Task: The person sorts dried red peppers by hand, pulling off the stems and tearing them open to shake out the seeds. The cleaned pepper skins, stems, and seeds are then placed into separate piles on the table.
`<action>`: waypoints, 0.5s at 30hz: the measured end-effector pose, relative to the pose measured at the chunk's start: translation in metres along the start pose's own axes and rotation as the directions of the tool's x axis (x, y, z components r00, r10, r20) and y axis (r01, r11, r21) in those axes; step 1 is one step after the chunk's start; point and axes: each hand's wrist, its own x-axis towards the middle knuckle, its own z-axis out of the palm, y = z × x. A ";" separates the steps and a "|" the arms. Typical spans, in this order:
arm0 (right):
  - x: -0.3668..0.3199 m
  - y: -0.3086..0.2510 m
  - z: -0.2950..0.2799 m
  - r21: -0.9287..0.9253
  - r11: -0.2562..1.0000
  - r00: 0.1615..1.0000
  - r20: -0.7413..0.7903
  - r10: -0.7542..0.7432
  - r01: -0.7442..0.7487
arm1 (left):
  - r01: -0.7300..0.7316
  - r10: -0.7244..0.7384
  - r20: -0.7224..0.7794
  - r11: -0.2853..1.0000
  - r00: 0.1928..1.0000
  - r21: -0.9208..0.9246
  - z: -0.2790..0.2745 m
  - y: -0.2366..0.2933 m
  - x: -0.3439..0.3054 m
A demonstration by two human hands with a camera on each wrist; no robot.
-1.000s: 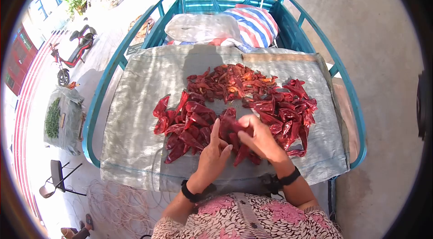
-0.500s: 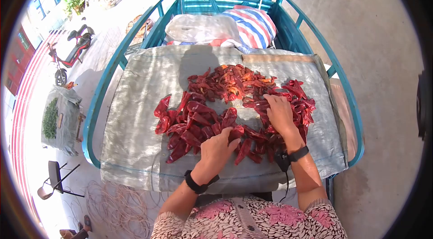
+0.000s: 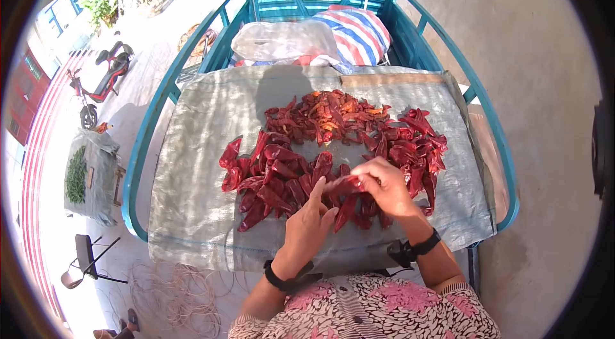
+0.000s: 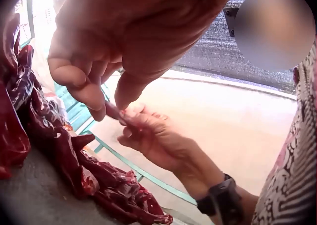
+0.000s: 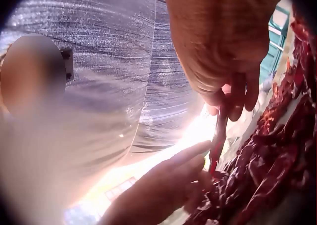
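grey woven sheet (image 3: 192,211) over blue cart (image 3: 138,160) | chili heap (image 3: 269,172) spread mid-sheet | left hand (image 3: 309,224) pinches one end of single chili (image 3: 346,185), held level just above the heap's near edge | right hand (image 3: 386,190) pinches its other end

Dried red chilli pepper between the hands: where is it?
Head view: the right hand pinches the chilli pepper at the near edge of the red chilli heap, its tip by the left hand.
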 end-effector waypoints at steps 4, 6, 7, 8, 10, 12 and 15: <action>-0.026 -0.014 0.003 0.207 0.974 0.993 0.093 0.072 -0.090 | -0.041 0.042 -0.006 0.990 0.999 0.137 0.008 0.002 -0.005; -0.032 -0.014 -0.005 0.210 0.978 0.995 0.101 -0.017 -0.004 | 0.000 -0.005 0.022 0.981 1.000 0.194 0.011 0.010 -0.006; -0.033 -0.015 -0.015 0.190 0.981 0.988 0.156 0.001 -0.031 | 0.023 -0.032 0.036 0.973 0.999 0.232 0.013 0.013 -0.006; -0.037 -0.010 -0.022 0.102 0.995 0.997 0.069 -0.019 0.012 | 0.044 -0.058 0.046 0.962 0.997 0.268 0.015 0.017 -0.005; -0.040 0.012 -0.032 -0.090 0.993 0.991 -0.100 -0.085 0.076 | 0.072 -0.083 0.025 0.955 0.996 0.287 0.019 0.022 -0.001; -0.040 0.040 -0.036 -0.388 0.922 0.974 -0.204 -0.102 0.016 | 0.102 -0.106 -0.004 0.947 0.994 0.305 0.023 0.030 0.002; -0.027 0.055 -0.043 -0.556 0.820 0.983 -0.178 0.039 -0.133 | 0.147 -0.125 -0.087 0.933 0.988 0.328 0.027 0.041 0.023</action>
